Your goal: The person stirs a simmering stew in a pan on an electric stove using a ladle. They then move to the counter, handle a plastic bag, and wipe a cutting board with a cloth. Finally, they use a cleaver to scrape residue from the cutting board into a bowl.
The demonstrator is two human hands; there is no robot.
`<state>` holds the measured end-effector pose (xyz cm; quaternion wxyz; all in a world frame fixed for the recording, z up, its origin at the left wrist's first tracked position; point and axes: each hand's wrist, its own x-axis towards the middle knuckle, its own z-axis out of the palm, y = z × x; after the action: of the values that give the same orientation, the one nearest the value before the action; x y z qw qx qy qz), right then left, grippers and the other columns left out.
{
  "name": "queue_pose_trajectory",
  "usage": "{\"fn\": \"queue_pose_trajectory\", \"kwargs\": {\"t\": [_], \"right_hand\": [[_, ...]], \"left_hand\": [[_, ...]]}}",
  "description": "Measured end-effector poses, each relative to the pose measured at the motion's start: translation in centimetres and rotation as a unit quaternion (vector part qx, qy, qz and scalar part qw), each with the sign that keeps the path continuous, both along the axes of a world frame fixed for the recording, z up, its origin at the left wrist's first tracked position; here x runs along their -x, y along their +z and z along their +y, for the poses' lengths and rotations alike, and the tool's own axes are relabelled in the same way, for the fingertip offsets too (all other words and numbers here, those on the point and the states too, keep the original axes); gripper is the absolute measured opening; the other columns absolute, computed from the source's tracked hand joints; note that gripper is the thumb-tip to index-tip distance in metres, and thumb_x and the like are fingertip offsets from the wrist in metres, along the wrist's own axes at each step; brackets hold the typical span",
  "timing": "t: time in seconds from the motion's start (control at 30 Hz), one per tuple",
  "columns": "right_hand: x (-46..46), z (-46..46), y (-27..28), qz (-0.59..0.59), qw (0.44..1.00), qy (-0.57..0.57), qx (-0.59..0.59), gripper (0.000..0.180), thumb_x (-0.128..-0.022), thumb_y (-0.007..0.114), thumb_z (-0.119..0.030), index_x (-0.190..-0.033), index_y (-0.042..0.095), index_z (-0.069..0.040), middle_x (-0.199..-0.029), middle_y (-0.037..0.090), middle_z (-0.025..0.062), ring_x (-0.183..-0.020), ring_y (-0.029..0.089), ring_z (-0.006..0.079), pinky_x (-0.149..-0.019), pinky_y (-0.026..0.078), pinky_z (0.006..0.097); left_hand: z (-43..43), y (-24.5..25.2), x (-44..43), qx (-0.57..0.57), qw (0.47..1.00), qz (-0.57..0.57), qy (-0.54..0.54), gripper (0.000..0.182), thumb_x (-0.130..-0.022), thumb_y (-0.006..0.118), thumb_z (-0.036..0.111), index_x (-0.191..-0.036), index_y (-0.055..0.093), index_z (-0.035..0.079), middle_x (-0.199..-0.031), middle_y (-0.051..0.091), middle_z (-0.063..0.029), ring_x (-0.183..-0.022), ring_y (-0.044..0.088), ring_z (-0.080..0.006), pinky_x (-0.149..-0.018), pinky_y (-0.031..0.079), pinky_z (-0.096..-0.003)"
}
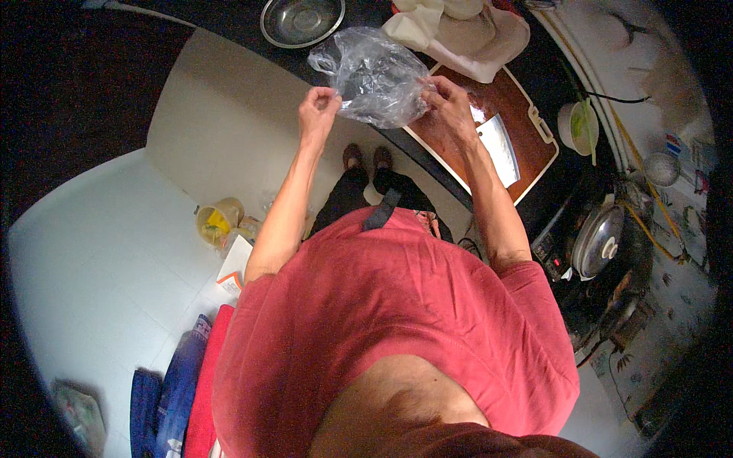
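A clear plastic bag [375,74] is stretched between my two hands in front of the dark counter's edge. My left hand [318,111] pinches one side of it between thumb and fingers. On the other side, my right hand [449,103] grips the crumpled plastic. Below my right hand and forearm lies a brown cutting board [529,137] with a pale rim and a handle slot. The wide blade of a cleaver [501,151] rests on this board, partly covered by my forearm; its handle cannot be made out. Whether the bag holds anything is not clear.
A round metal dish [302,20] sits at the counter's far left. Beyond the board is a white cloth or bag [487,48]. Farther right are a bowl with something green [579,129] and a lidded pan [598,240]. A yellowish bin [220,220] stands on the floor.
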<state>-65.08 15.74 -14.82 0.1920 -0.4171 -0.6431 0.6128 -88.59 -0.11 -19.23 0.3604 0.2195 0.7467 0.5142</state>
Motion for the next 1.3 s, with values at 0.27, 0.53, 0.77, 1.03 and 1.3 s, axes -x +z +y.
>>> {"fn": "queue_pose_trajectory", "kwargs": {"t": [0.27,0.53,0.77,1.03,1.3], "right_hand": [[-0.8,0.5,-1.1,0.02,0.999,0.019,-0.04,0.022,-0.091,0.062,-0.011,-0.112,0.066,-0.003,-0.097,0.064,0.0019,-0.09,0.058,0.013,-0.081,0.047,0.0275],[-0.7,0.6,-1.5,0.071,0.996,0.026,-0.038,0.025,-0.092,0.064,-0.016,-0.112,0.067,-0.002,-0.105,0.068,0.0065,-0.096,0.063,0.0162,-0.083,0.051,0.0299],[0.5,0.2,-1.6,0.098,0.99,0.087,-0.061,0.021,-0.096,0.06,-0.019,-0.11,0.064,-0.004,-0.099,0.064,0.0003,-0.09,0.058,0.0101,-0.081,0.048,0.0266],[5.8,-2.3,2.7,0.113,0.982,0.147,0.028,0.019,-0.095,0.06,-0.019,-0.105,0.064,-0.004,-0.094,0.065,0.0012,-0.082,0.058,0.0087,-0.068,0.049,0.0255],[15.9,-3.7,5.7,0.164,0.962,0.218,0.014,0.014,-0.098,0.059,-0.017,-0.101,0.062,-0.003,-0.09,0.062,-0.0013,-0.083,0.055,0.0063,-0.071,0.047,0.0233]], "left_hand": [[-0.2,1.5,-1.1,-0.128,0.99,0.051,-0.011,0.013,-0.082,0.066,-0.001,-0.093,0.06,0.003,-0.131,0.053,-0.0113,-0.112,0.057,-0.0215,-0.083,0.056,-0.0339],[0.2,2.5,-2.1,-0.121,0.981,0.123,-0.087,0.017,-0.082,0.066,-0.003,-0.095,0.058,0.004,-0.139,0.051,-0.013,-0.123,0.053,-0.0249,-0.092,0.052,-0.0356],[1.3,3.6,-3.9,-0.118,0.961,0.208,-0.139,0.014,-0.08,0.066,0.005,-0.092,0.058,0.005,-0.139,0.049,-0.0183,-0.126,0.051,-0.0317,-0.093,0.051,-0.0373],[1.2,7.9,-4.7,-0.147,0.969,0.158,-0.12,0.026,-0.079,0.073,0.011,-0.094,0.054,0.002,-0.142,0.042,-0.0219,-0.128,0.048,-0.0342,-0.095,0.05,-0.0386],[-1.2,11.2,2.3,-0.157,0.95,0.27,-0.02,0.032,-0.074,0.079,0.008,-0.094,0.053,0.003,-0.132,0.053,-0.0198,-0.119,0.056,-0.0316,-0.093,0.053,-0.0387]]}}
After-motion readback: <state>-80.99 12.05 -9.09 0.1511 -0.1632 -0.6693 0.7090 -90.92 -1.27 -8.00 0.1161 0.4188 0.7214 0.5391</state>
